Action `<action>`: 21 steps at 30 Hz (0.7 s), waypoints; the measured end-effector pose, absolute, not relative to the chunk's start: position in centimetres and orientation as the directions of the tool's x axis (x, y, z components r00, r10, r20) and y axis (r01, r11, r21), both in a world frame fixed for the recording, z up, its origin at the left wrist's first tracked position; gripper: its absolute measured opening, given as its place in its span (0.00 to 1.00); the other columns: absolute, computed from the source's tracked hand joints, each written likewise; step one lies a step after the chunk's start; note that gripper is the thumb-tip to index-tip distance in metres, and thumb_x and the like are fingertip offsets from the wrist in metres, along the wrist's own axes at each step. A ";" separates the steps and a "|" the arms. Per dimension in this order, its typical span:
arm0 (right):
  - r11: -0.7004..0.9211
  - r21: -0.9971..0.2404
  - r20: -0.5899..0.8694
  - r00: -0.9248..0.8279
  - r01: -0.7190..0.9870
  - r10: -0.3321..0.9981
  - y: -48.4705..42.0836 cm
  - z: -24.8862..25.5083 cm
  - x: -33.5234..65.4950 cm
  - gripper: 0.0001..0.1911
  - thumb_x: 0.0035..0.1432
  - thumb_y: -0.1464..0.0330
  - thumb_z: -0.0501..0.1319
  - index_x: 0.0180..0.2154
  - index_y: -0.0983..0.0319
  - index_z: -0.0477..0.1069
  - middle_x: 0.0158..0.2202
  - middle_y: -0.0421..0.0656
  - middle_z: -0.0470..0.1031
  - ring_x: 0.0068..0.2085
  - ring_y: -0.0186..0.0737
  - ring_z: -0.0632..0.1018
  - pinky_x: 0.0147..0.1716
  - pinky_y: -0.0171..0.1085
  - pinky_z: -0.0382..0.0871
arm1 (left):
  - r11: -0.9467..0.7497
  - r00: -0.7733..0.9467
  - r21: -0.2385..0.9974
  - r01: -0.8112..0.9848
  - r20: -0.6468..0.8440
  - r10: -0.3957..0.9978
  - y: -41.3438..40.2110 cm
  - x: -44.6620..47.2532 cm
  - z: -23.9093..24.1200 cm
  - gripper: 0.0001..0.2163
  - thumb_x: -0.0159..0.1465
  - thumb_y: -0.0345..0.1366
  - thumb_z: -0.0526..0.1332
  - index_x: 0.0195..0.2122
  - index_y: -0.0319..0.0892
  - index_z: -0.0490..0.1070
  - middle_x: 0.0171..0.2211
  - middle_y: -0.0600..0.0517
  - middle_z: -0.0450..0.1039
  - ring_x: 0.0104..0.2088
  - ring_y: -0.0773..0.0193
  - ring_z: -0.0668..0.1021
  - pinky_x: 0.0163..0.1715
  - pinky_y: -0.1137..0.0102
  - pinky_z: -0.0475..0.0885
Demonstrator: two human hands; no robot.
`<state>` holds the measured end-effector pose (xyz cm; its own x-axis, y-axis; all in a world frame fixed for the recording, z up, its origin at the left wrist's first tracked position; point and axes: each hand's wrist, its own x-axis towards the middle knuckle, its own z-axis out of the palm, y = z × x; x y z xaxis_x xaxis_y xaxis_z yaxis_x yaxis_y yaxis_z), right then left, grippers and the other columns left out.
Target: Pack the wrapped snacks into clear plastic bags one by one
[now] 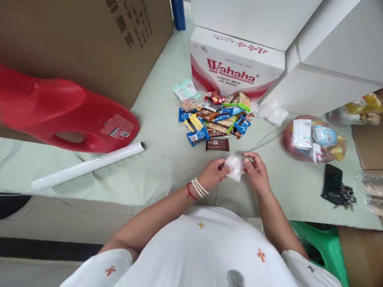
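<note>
Plastic sheet [235, 168]: I find it over the near part of the tabletop [163, 169], held up between both hands; whitish, seemingly folded, its far side out of my sight.
Left hand [214, 174]: grasping the plastic sheet, thumb across the face toward me; I can't see all the fingers behind it.
Right hand [257, 172]: thumb and fingers curled at the sheet's right edge; I can't tell whether they pinch it or merely touch.
Snack packets [197, 137]: heaped just beyond the hands, overlapping so much that I can't count them; a dark brown packet [218, 144] lies nearest me.
Wahaha box [236, 73]: behind the heap, which covers some of its lower edge; I read "Purified water" on its front.
Crumpled clear plastic [273, 113]: right of the heap, its shape hard for me to make out.
Bagged goods [302, 133]: farther right, contents blurred by the wrapping.
Phone [332, 181]: dark, with keys [348, 198] beside it, too jumbled for me to separate.
Red jug [119, 119]: cut off at my left edge, a white roll [89, 166] just beside it.
Green stool [329, 247]: mostly hidden below the tabletop and behind an arm.
</note>
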<state>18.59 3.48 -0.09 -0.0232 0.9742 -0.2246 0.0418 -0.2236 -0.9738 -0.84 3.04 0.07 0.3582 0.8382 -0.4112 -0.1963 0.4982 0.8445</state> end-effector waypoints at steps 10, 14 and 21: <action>-0.234 -0.968 -0.240 -0.069 0.087 0.968 2.6 -0.5 16.6 0.14 0.56 0.55 0.71 0.38 0.58 0.78 0.36 0.41 0.78 0.36 0.38 0.77 0.40 0.38 0.73 | 0.481 0.184 0.816 -0.320 -0.445 0.876 1.4 -3.2 -0.8 0.21 0.55 0.53 0.71 0.32 0.40 0.70 0.19 0.56 0.71 0.17 0.73 0.67 0.19 0.76 0.59; -0.185 -0.982 -0.176 0.148 0.043 0.973 4.7 -0.7 19.7 0.14 0.54 0.57 0.72 0.37 0.60 0.78 0.31 0.39 0.77 0.32 0.35 0.75 0.37 0.36 0.72 | 0.476 0.107 0.771 -0.423 -0.479 0.871 0.8 -5.2 -1.1 0.21 0.53 0.51 0.74 0.32 0.40 0.69 0.20 0.55 0.74 0.18 0.75 0.69 0.19 0.78 0.60; -0.097 -0.867 0.062 0.299 0.489 0.952 9.3 1.1 23.3 0.32 0.53 0.56 0.71 0.57 0.60 0.71 0.54 0.52 0.73 0.39 0.41 0.78 0.40 0.43 0.75 | 0.402 0.022 0.810 -0.426 -0.435 0.900 0.0 -6.2 -1.5 0.18 0.54 0.46 0.74 0.32 0.41 0.69 0.22 0.57 0.71 0.21 0.73 0.70 0.20 0.77 0.61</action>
<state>23.28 9.27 1.08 0.2990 0.9522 0.0623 0.4888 -0.0968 -0.8670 -6.24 0.03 -1.50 0.0223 0.9001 -0.4352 -0.4264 0.4023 0.8101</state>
